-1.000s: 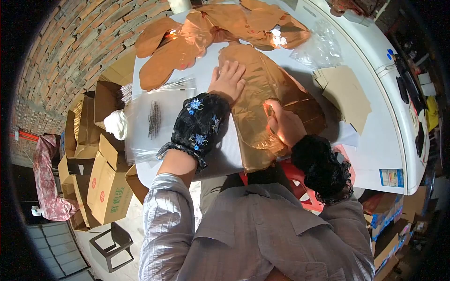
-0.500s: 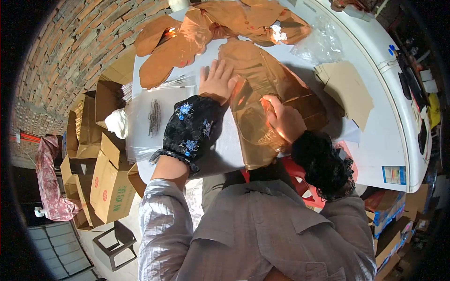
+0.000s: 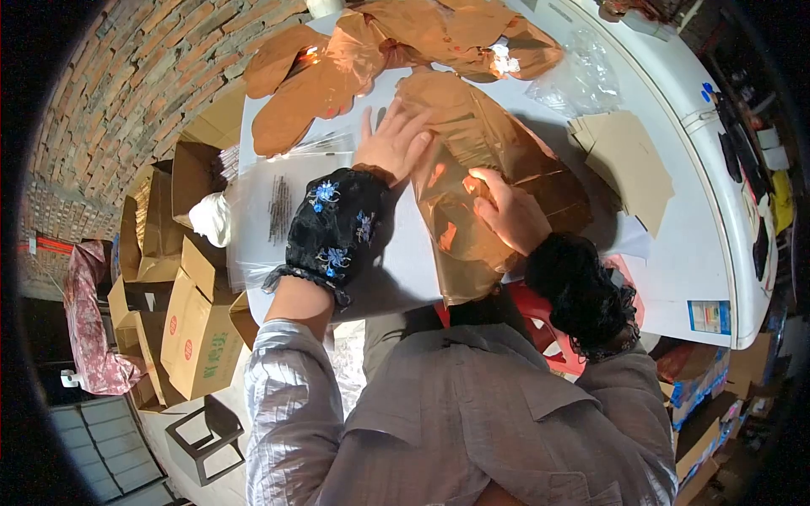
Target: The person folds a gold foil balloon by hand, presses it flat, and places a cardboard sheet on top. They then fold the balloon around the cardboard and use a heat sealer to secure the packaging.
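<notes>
Foil sheet (image 3: 485, 135), shiny brown, lies on white bench (image 3: 675, 244). Left hand (image 3: 390, 142) flat on its edge, fingers (image 3: 411, 116) spread apart. Right hand (image 3: 506, 211) fingers curled tight, pinching fold near sheet middle.

Round the foil sheet (image 3: 494, 135): foil pile (image 3: 396, 42) blocks 12 o'clock. Clear bags (image 3: 278, 211) lie stacked at 9. Cards (image 3: 624, 160) at 3, crumpled plastic (image 3: 582, 80) at 1. Table (image 3: 683, 261) bare at 4; narrow bare lane at 2, between sheet and cards; bare again at 7, by the near edge.
</notes>
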